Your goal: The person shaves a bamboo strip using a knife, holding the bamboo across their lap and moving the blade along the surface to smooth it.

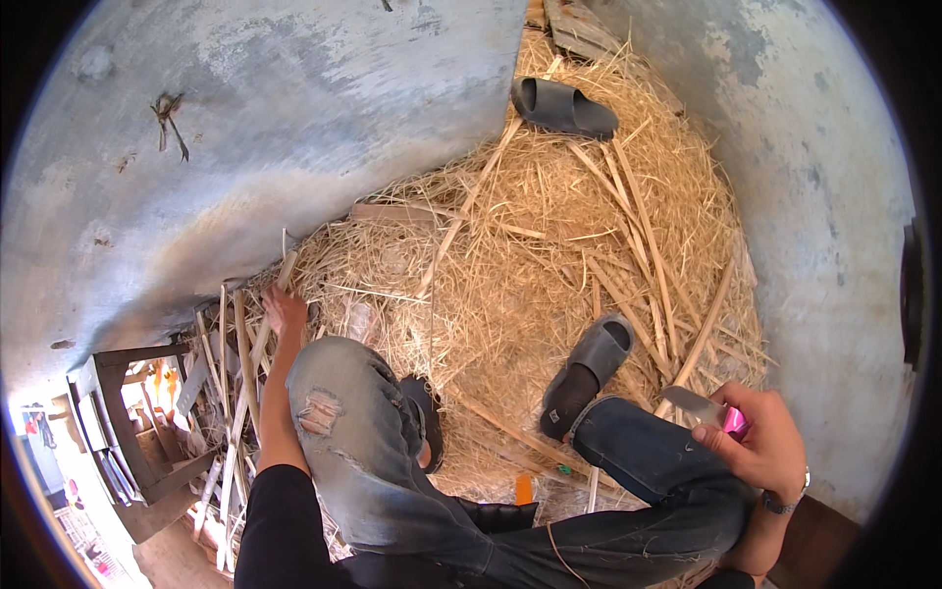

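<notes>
My right hand [760,442], at the lower right above my bent leg, is closed round the pink handle of a knife [690,401]. The broad grey blade points left. Out to the left by the wall, my left hand [285,312] is wrapped round a flat pale wooden strip [287,267]. The strip's upper end sticks out beyond my fingers, and its lower part runs down among other strips beside my forearm. My left fingertips are partly hidden.
Dry straw [392,265] covers the floor, with long wooden strips [653,255] on the right. A loose grey slipper [564,106] lies at the far end. Worn walls [294,88] stand on both sides. A wooden frame [147,422] stands at lower left.
</notes>
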Available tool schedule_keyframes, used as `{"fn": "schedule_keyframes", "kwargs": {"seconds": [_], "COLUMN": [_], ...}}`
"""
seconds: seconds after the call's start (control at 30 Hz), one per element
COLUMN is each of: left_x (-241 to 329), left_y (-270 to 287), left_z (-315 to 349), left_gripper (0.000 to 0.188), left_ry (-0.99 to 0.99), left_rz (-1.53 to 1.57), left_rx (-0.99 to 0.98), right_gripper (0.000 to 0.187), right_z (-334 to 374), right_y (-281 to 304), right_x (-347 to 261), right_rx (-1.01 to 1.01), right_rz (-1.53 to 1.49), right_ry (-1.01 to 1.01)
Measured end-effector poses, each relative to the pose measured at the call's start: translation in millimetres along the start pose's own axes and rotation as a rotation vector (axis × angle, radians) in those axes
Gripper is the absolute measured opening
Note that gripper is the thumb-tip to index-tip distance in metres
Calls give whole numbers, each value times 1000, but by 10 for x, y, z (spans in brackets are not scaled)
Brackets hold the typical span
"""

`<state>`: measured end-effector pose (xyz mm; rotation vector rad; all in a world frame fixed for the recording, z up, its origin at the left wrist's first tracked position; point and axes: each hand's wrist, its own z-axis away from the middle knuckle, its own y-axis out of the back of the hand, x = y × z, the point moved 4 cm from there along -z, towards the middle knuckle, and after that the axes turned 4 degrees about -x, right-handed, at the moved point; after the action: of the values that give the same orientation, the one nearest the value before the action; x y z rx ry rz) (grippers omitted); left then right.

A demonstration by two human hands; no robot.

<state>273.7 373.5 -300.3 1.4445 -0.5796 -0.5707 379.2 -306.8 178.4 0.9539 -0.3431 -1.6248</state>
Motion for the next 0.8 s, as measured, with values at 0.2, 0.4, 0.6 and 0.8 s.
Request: {"fn": "schedule_keyframes", "kwargs": {"seconds": [0.2,0.4,0.6,0.8], "left_x": [-375,155,1052,2206], "left_y": [-8,288,1457,3702], "left_z": [-46,296,323,247], "left_gripper": [65,40,40,47], "left_ry": [-61,-275,-691,-731], "left_rz": [4,162,553,642], "left_rx": [-267,-309,-173,2], "right_gripper": [28,29,30,33], "right_z": [12,68,126,185], "right_y": [-53,-61,-62,-50], "right_x": [8,8,25,-42], "right_rx": [-54,-33,-10,75], "right_rz": [-13,-19,28,99], "right_ry": [27,18,58,164]}}
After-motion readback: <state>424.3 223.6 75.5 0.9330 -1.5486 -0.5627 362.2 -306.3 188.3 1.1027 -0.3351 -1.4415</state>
